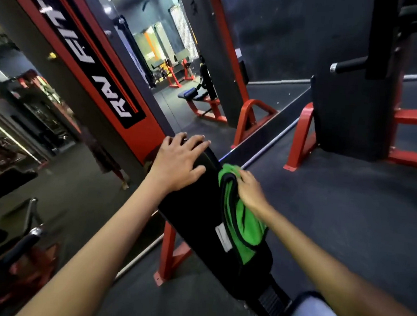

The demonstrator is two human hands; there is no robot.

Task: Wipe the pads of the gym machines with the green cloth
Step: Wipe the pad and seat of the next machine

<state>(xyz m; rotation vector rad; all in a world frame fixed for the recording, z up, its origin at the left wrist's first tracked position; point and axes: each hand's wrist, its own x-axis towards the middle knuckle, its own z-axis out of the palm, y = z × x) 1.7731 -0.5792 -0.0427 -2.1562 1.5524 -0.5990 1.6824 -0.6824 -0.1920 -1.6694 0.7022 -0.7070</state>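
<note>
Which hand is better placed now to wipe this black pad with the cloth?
The right hand: it already holds the green cloth against the black pad. The left hand rests flat on the pad's top end.

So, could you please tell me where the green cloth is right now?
In the head view, the green cloth lies along the right edge of the black pad, under the right hand; the left hand rests on the pad's far end.

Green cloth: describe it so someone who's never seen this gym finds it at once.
Start at the long black pad running up the middle on red legs. The left hand rests flat on its far end; the right hand presses the green cloth against its right edge. It is the only bright green thing, dark-trimmed, among black and red.
</note>
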